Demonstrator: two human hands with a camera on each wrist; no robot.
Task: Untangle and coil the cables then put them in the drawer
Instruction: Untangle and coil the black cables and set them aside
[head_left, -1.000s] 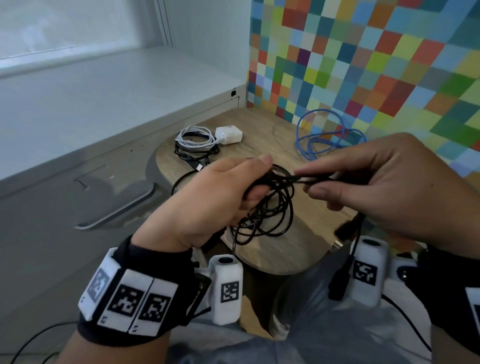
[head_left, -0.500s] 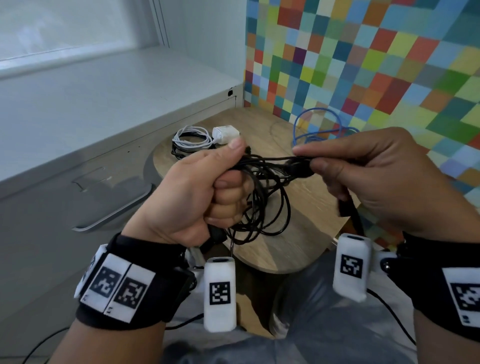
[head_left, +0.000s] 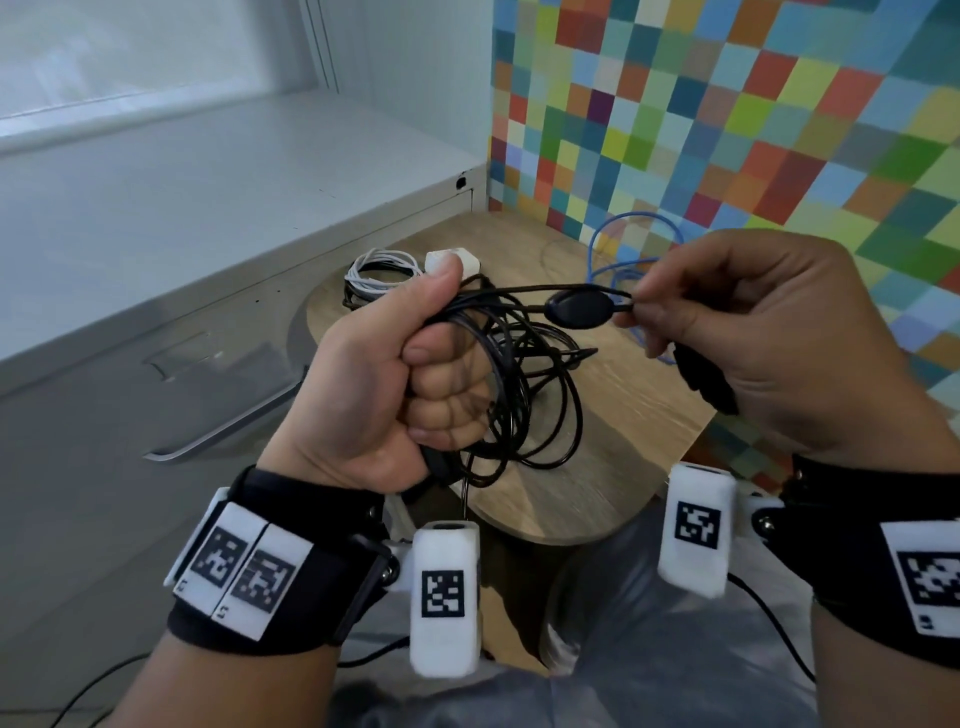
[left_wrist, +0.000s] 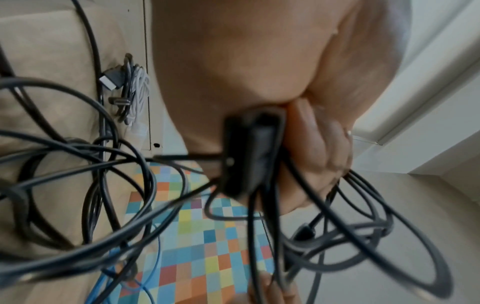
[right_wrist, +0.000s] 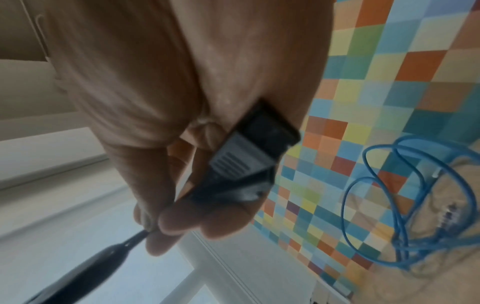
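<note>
My left hand (head_left: 415, 374) is a fist gripping a bundle of black cable loops (head_left: 524, 395) above the wooden table (head_left: 623, 415); in the left wrist view the loops (left_wrist: 103, 195) hang round a black plug (left_wrist: 249, 154) held against the palm. My right hand (head_left: 753, 338) pinches the same cable just right of its oval black ferrite bead (head_left: 582, 309), pulling the strand taut. A black connector (right_wrist: 252, 158) lies under the right fingers. A blue cable (head_left: 618, 254) lies loose on the table behind the hands. A white cable coil (head_left: 379, 270) with a white charger (head_left: 452, 260) sits at the far left.
A grey cabinet with a shut drawer and its long handle (head_left: 223, 421) stands left of the table. A multicoloured checkered wall (head_left: 727, 130) rises behind and to the right. Thin black wires (head_left: 93, 680) trail from the wrist cameras.
Both hands have risen with the black cable. The right hand slid outward along the strand, exposing the ferrite bead between the hands. The left fist turned palm toward me.
</note>
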